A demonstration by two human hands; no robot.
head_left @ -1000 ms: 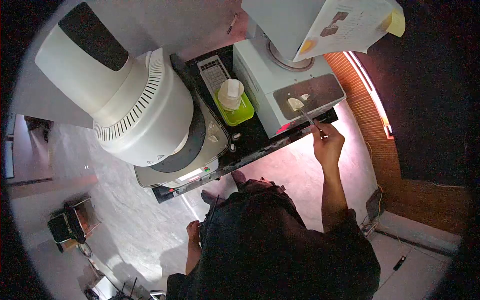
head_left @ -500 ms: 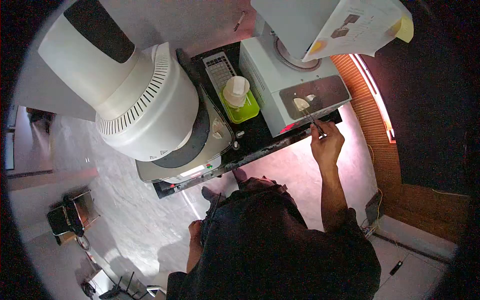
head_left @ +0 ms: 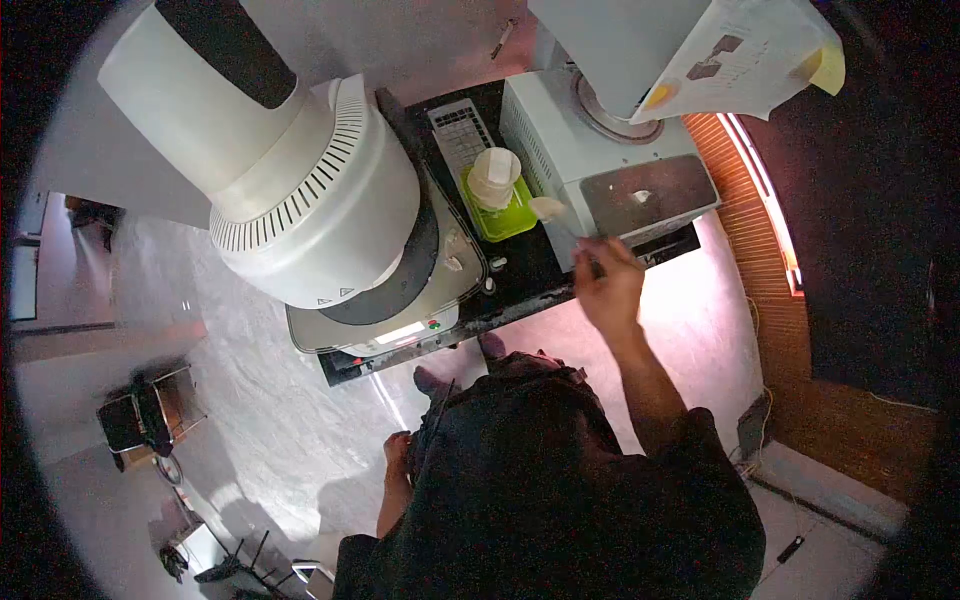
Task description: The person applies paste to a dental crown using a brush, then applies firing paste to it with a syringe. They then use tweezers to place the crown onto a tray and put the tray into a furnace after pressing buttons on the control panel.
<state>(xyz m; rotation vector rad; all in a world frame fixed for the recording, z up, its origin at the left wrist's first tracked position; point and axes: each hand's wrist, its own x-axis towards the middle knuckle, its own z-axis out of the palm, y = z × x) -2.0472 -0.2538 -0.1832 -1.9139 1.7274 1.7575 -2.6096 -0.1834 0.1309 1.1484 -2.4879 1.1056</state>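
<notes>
My right hand [head_left: 610, 285] is closed around tweezers [head_left: 578, 228], which are smeared by motion. At their tip is a small cream-white piece [head_left: 546, 208], held over the gap between the grey box-shaped machine [head_left: 550, 150] and a lime-green tray [head_left: 512, 222]. A whitish cup-like container [head_left: 494, 178] stands in that tray. Another small white piece [head_left: 641, 197] lies on the machine's dark front panel [head_left: 675, 190]. My left hand [head_left: 398, 452] hangs low beside my dark clothing, its fingers mostly hidden.
A large white domed machine [head_left: 330, 230] with a small display fills the left of the black table [head_left: 520, 262]. Behind the tray lies a white keyboard [head_left: 460, 130]. Printed sheets [head_left: 745, 65] hang over the grey machine. A chair [head_left: 150, 415] stands on the floor at left.
My right hand has moved left with the tweezers, carrying the cream-white piece from above the dark panel towards the green tray. The whole view has shifted slightly. My left hand stays low.
</notes>
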